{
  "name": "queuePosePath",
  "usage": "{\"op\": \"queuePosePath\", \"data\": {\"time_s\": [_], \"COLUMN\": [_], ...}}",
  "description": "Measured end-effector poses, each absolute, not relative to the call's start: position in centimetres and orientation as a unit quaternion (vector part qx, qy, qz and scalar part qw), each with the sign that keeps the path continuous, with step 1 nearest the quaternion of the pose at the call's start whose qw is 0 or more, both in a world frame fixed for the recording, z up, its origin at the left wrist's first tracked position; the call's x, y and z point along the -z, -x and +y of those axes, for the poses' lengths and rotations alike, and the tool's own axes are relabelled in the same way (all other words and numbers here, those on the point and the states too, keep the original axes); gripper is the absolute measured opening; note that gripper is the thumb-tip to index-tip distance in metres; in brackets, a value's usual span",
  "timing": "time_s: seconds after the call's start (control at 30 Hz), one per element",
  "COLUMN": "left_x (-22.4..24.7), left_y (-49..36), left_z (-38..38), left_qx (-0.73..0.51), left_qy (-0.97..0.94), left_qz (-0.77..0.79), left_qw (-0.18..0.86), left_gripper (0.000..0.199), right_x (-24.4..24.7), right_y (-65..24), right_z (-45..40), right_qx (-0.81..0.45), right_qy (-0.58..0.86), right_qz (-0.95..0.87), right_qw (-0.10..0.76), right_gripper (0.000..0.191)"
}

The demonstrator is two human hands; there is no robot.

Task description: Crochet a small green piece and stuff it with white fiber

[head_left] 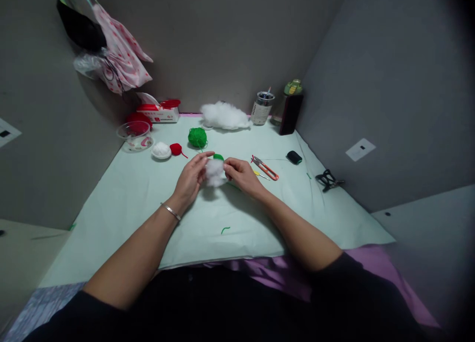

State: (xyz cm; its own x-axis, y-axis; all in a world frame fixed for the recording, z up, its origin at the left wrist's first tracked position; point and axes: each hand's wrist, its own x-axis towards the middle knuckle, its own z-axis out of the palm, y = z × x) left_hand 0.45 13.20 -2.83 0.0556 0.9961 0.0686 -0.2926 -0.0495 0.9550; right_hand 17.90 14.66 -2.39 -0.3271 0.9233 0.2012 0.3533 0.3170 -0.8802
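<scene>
Gripping white fluff (214,173) together, the left hand (190,177) and right hand (243,175) pinch it outside the small green piece (218,157); the work seems unfinished.

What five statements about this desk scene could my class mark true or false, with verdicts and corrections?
1. A tuft of white fluff is between the left hand and right hand. True.
2. The silver bracelet is on the right wrist. False: it is on the left one.
3. The green yarn ball lies beyond the hands, on the table. True.
4. The orange-handled snips lie left of both hands. False: they lie to the right.
5. The small red piece has a red strand trailing from it. True.
</scene>
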Motion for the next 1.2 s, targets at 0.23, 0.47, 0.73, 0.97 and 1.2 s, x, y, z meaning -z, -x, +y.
{"op": "queuePosePath", "data": {"time_s": [0.23,0.47,0.73,0.97,1.2], "left_x": [3.2,4.1,3.9,4.0,3.2], "left_y": [-1.4,-1.7,-1.3,-1.6,-0.7], "left_z": [12.5,12.7,12.7,12.9,12.9], "left_qx": [-0.541,-0.583,-0.563,-0.590,-0.564], "left_qy": [-0.478,-0.502,-0.538,-0.504,-0.478], "left_qz": [0.382,0.387,0.409,0.425,0.407], "left_qw": [0.577,0.508,0.476,0.465,0.536], "left_gripper": [0.037,0.035,0.026,0.020,0.020], "right_x": [3.1,2.9,2.0,1.7,2.1], "right_y": [-17.5,-17.0,-17.0,-16.1,-17.0], "right_z": [14.6,13.6,13.1,12.4,14.0], "right_qx": [-0.368,-0.284,-0.264,-0.297,-0.369], "right_qy": [0.452,0.494,0.492,0.469,0.456], "right_qz": [-0.712,-0.726,-0.746,-0.745,-0.710], "right_qw": [0.392,0.385,0.362,0.369,0.389], "right_gripper": [0.020,0.015,0.019,0.023,0.031]}}
